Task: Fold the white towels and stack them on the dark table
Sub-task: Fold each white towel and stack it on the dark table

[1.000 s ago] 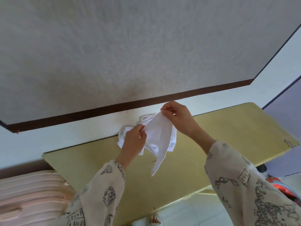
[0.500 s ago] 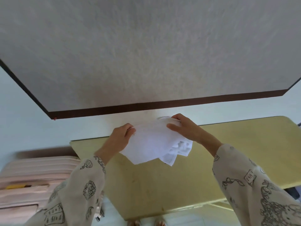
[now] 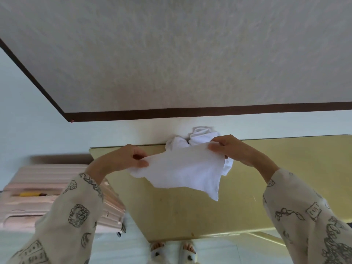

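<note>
A white towel (image 3: 187,171) hangs spread between my two hands above the yellow-green table (image 3: 266,189). My left hand (image 3: 126,159) pinches its left corner between thumb and fingers. My right hand (image 3: 231,147) pinches its right corner. The lower edge of the towel droops to a point over the tabletop. Behind it, a crumpled pile of white towels (image 3: 192,140) lies at the table's far edge against the wall.
A pink ribbed suitcase (image 3: 43,195) stands to the left of the table. The pale wall with a dark brown trim strip (image 3: 190,112) rises right behind the table. My feet in white slippers (image 3: 172,252) show at the table's near edge.
The towel went from a bunched, dangling shape to a sheet stretched flat between my hands, which moved apart. The view swung left and the suitcase came further into sight.
</note>
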The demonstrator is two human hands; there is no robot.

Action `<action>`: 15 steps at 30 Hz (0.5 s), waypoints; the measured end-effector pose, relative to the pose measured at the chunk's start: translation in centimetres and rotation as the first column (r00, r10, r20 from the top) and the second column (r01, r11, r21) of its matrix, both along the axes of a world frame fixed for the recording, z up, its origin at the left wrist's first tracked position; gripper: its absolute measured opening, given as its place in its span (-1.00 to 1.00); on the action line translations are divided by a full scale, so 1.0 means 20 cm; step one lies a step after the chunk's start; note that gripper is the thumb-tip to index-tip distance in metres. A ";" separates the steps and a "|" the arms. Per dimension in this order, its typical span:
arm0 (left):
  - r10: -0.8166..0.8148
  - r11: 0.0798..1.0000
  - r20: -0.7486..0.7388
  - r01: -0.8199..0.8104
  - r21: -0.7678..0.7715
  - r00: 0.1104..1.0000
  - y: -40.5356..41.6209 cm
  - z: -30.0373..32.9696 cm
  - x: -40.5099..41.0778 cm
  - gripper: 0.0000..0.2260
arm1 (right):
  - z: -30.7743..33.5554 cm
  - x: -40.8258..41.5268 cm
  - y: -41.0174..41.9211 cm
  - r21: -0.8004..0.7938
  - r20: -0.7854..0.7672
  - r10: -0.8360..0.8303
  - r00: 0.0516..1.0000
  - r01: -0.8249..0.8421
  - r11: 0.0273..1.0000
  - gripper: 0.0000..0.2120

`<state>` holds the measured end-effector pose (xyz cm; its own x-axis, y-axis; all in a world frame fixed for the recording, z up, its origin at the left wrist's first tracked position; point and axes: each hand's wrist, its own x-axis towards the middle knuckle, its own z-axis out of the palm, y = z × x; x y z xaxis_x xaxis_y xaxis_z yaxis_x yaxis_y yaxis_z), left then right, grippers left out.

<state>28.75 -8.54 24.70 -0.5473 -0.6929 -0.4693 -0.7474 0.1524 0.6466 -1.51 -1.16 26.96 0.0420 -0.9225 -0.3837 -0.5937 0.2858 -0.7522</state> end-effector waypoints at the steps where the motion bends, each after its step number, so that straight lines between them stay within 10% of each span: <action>1: 0.002 1.000 0.017 -0.002 0.026 1.000 0.00 0.00 0.00 -0.90 | -0.01 -0.01 0.00 0.033 -0.007 0.013 1.000 -0.013 0.999 -0.74; 15: 0.164 0.963 -0.121 -0.186 -0.195 0.979 -0.09 -0.07 0.04 -0.90 | -0.10 -0.03 -0.07 -0.121 0.076 -0.166 0.983 0.174 0.977 -0.80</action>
<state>29.48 -10.40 23.26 -0.4466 -0.8574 -0.2557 -0.7056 0.1618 0.6899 -2.18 -2.57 24.98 -0.0988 -0.9591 -0.2651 -0.4929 0.2786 -0.8243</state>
